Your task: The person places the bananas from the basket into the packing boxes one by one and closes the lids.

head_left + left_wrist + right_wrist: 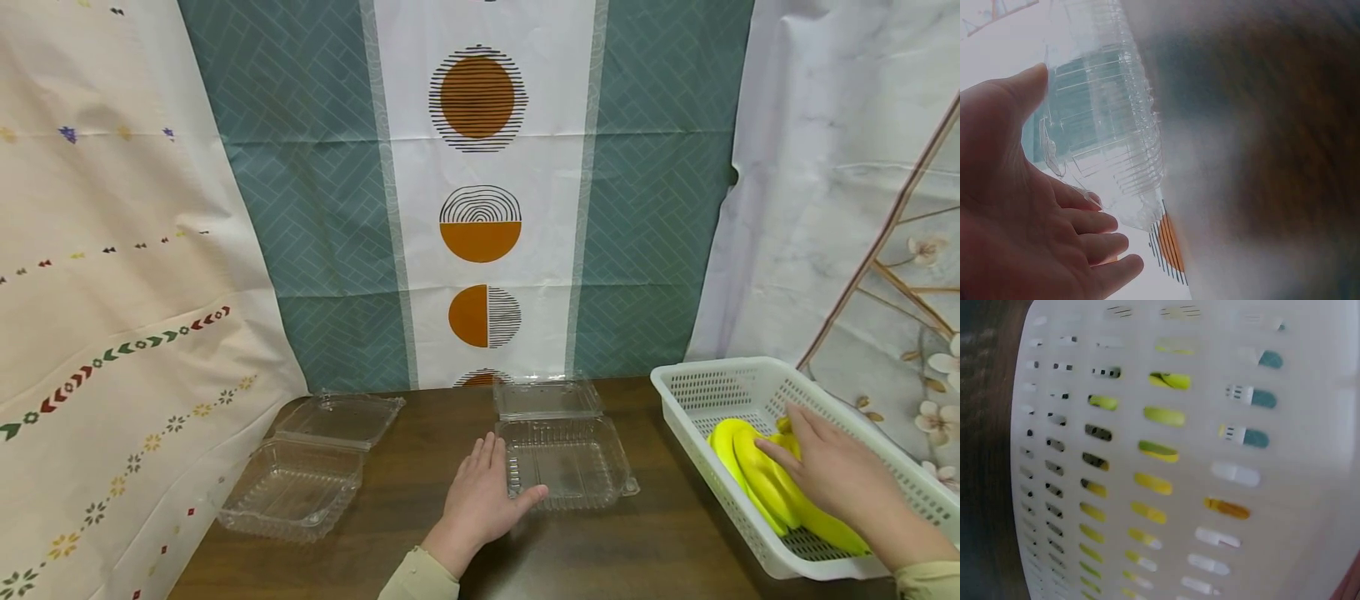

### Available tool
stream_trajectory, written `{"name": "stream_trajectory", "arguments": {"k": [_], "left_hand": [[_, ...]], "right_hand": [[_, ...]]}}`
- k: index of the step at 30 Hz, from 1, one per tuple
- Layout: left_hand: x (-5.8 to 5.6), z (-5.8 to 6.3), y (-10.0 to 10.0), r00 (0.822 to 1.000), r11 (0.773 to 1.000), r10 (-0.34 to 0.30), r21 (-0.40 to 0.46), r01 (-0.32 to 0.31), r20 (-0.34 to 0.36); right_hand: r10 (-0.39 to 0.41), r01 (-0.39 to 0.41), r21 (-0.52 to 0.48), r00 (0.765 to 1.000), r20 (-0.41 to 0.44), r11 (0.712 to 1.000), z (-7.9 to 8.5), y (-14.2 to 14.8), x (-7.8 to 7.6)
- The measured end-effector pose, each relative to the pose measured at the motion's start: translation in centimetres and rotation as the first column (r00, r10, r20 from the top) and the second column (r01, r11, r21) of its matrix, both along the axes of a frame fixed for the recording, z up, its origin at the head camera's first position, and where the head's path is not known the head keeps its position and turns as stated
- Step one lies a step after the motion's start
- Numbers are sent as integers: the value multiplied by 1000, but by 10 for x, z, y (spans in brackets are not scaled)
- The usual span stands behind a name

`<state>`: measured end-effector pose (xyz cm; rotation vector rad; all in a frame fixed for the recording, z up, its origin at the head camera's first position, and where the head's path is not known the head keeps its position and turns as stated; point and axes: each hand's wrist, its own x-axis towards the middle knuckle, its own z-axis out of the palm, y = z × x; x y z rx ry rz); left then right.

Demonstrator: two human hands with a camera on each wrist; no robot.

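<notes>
My left hand (483,500) has its fingers straight and lies along the left side of an open clear plastic clamshell container (566,467) in the middle of the table. In the left wrist view the thumb and fingertips come right up to that container (1104,106). At the right, my right hand (847,471) reaches into a white slotted plastic basket (699,442). Its thumb and fingers are spread over a bunch of yellow bananas (757,475), near the stem end. The right wrist view shows the basket's slotted wall (1297,519), with yellow behind the slots; the right hand is hidden there.
A second clear clamshell container (300,492) stands with its lid raised at the left of the brown wooden table (420,467). Patterned cloths hang close behind the table (660,208) and along both sides, the right one next to the basket.
</notes>
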<state>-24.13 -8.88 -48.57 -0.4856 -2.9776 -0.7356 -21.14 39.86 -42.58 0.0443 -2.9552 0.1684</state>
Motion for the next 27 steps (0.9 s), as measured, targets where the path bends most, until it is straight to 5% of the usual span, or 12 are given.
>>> {"name": "stream_trajectory", "arguments": {"k": [11, 27], "left_hand": [[0, 0, -1, 1000, 1000, -2, -1, 2, 10], [0, -1, -1, 1000, 1000, -1, 2, 1, 4]], "right_hand": [[-41, 41, -11, 999, -1, 999, -12, 16, -1], [-79, 84, -29, 988, 130, 996, -21, 30, 2]]}}
